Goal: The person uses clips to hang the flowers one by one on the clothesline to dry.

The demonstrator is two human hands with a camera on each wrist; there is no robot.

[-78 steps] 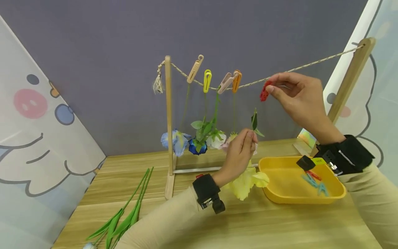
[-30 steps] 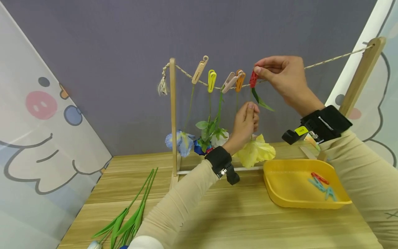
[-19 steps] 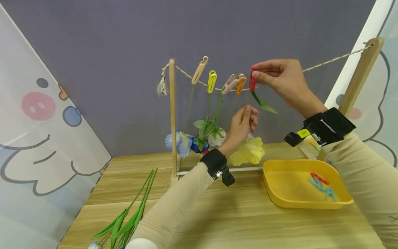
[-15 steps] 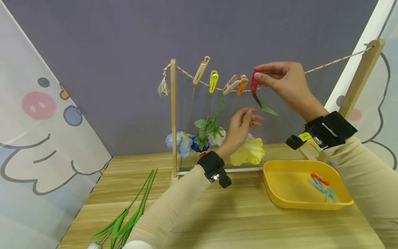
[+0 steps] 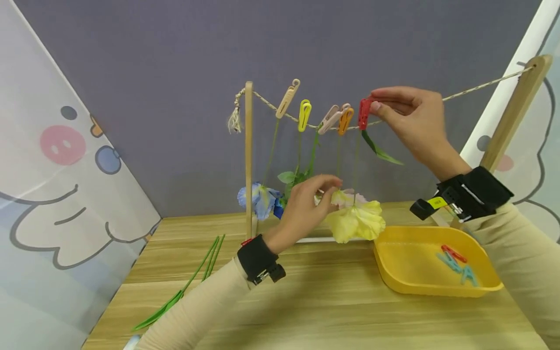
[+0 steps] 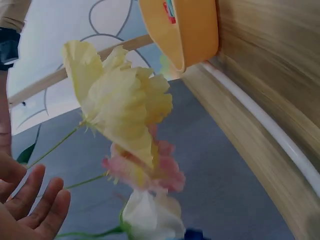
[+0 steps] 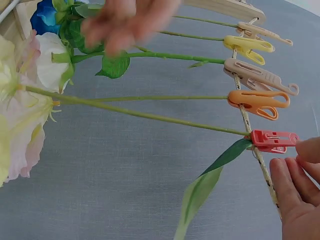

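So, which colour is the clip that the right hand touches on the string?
Red clip, clearest in the right wrist view; right hand is at its end.

The string (image 5: 477, 88) right of the red clip (image 5: 364, 113) is left bare up to the right post (image 5: 512, 124). Leftward, passage is blocked by crowded clips (image 5: 337, 118), hanging stems (image 5: 302, 150) and blooms (image 5: 355, 219). Below right, tabletop is taken by the yellow tray (image 5: 395, 272).

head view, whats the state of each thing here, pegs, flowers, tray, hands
red peg: clipped on the string, pinching the yellow flower's stem
yellow flower: hanging head down, clear of the table
other four pegs: clipped on, each holding a stem
yellow tray: flat on the table, loose pegs inside
right hand: fingertips on the red peg
left hand: open, holding nothing
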